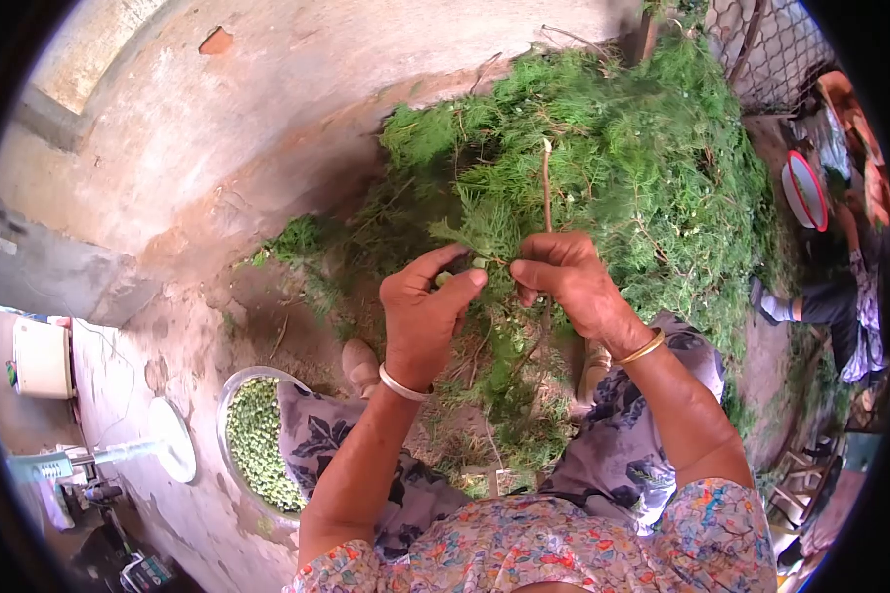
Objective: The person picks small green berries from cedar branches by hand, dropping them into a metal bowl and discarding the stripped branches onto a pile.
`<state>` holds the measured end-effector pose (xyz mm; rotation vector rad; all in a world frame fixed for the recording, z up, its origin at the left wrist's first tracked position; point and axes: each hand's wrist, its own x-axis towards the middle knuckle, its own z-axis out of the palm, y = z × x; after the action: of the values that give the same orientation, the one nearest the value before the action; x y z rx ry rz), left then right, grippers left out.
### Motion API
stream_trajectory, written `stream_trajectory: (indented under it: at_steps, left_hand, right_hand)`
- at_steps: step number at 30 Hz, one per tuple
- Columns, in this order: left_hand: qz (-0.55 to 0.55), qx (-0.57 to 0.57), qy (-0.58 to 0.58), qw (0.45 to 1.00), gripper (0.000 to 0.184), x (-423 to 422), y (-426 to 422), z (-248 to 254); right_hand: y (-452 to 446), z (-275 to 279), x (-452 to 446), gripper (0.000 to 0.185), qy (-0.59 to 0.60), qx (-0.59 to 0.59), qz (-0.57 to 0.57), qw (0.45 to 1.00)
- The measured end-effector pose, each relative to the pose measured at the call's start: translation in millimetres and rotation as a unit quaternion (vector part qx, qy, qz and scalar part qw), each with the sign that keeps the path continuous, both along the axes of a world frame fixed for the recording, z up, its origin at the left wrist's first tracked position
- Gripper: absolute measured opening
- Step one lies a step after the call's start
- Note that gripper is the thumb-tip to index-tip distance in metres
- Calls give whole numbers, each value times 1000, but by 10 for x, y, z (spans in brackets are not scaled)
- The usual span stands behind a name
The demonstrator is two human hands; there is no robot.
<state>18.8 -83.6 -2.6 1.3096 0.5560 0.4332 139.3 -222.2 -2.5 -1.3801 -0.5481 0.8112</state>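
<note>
In front of my knees, both hands are raised over a leafy evergreen sprig. My right hand pinches its stem between thumb and bent fingers. My left hand is curled closed, its thumb and forefinger at the sprig's left side. Small round green cones show between the left thumb and fingers. Beside my leg on the left stands a wide metal basin holding many picked green cones. Past my hands lies a large pile of cut evergreen branches, with a bare stick poking up.
A plastered wall runs behind the pile, with wire mesh at the far right corner. A standing fan is at the left. Another seated person's leg and a red-rimmed round basin are at the right.
</note>
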Motion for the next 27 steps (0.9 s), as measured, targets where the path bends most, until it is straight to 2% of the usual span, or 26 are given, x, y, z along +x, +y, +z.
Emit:
stream_trajectory:
  at_steps: [5, 11, 13, 18, 20, 21, 23, 27]
  left_hand:
    - [-93, -79, 8, 992, 15, -8, 43, -13]
    - [-88, -137, -19, 987, 17, -17, 30, -18]
    - [-90, -122, -31, 988, 17, -7, 2, -16]
    - [-105, -103, -49, 988, 16, -1, -15, -33]
    - [-105, -150, -7, 983, 15, -5, 1, 28]
    - [-104, -150, -6, 983, 15, -5, 13, 17]
    - [-82, -252, -20, 964, 15, -13, 33, -38]
    - [-116, -345, -34, 931, 13, -29, 87, -130]
  right_hand:
    - [-16, 40, -24, 13, -7, -36, 56, 998]
    - [-40, 22, -5, 12, 59, -30, 55, 996]
    - [-57, 14, 18, 13, 103, -17, 66, 992]
    - [-67, 91, 5, 16, 95, -36, 81, 992]
    - [-69, 93, 6, 17, 90, -47, 90, 991]
    - [-68, 79, 12, 18, 98, -41, 88, 990]
    - [-70, 58, 15, 19, 110, -38, 86, 989]
    - [-62, 48, 13, 21, 61, -68, 102, 991]
